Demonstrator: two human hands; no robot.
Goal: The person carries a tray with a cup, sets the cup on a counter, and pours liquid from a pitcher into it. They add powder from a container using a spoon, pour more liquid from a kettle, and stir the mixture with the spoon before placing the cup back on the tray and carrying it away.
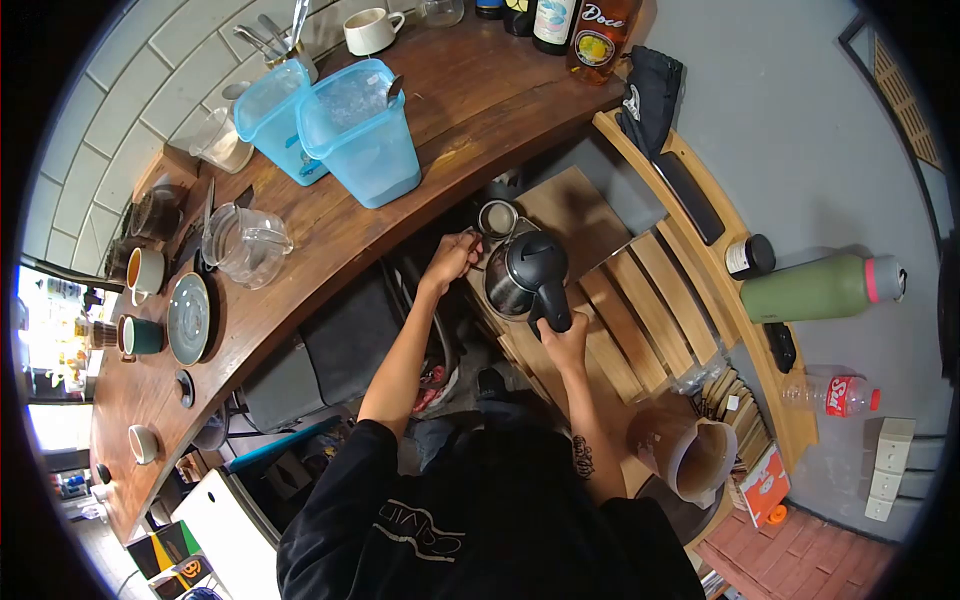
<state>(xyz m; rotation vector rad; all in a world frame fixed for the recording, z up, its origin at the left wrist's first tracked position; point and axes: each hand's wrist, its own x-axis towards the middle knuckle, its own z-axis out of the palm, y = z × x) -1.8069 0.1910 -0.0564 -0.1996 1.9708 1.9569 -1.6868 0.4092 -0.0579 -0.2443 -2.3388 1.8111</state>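
Note:
My right hand [565,343] is wrapped round the black handle of a kettle [510,283] with a dark lid and a shiny metal body. Just left of the kettle is a small round metal cup [497,218] with something pale inside. My left hand [456,258] is closed beside this cup, at its lower left. Whether its fingers grip the cup's handle is too small to tell. Both hands are over the slatted wooden shelf below the counter.
Two blue plastic tubs [372,175], a clear jug [246,246] and a grey plate [189,318] stand on the curved wooden counter [440,150]. A brown-tinted pitcher [655,445] is at lower right. A green bottle [810,289] lies along the right ledge.

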